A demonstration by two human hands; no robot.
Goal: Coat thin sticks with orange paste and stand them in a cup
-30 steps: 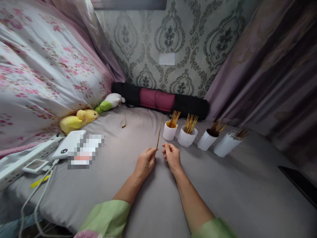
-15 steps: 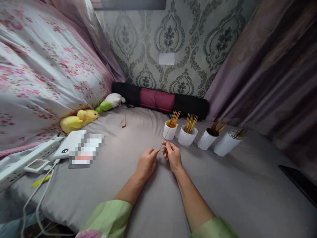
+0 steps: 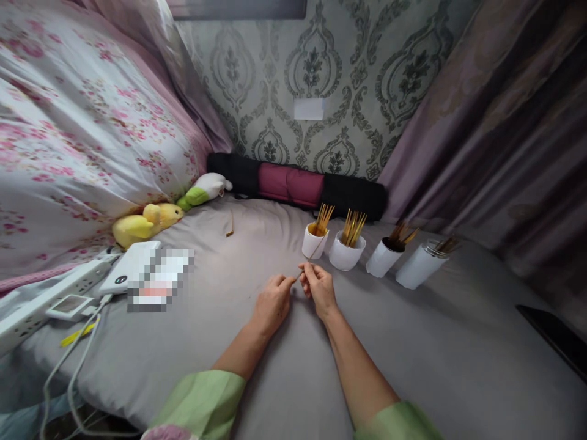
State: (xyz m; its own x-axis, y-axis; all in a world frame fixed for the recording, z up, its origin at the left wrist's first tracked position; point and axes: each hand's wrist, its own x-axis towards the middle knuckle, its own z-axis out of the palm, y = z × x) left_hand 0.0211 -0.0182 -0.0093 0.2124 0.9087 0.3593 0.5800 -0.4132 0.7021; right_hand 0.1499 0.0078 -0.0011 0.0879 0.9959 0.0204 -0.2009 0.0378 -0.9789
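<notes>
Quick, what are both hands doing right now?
Left hand: closed, pinching one end of a thin stick.
Right hand: closed, pinching the same stick.

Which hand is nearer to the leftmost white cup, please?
Right. The right hand is just in front of the leftmost cup, close below it in the picture. The left hand is farther back and off to the left. Both pinch a thin stick.

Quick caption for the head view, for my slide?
Left hand and right hand pinch a thin stick over a grey bed, beside four stick-filled white cups.
</notes>
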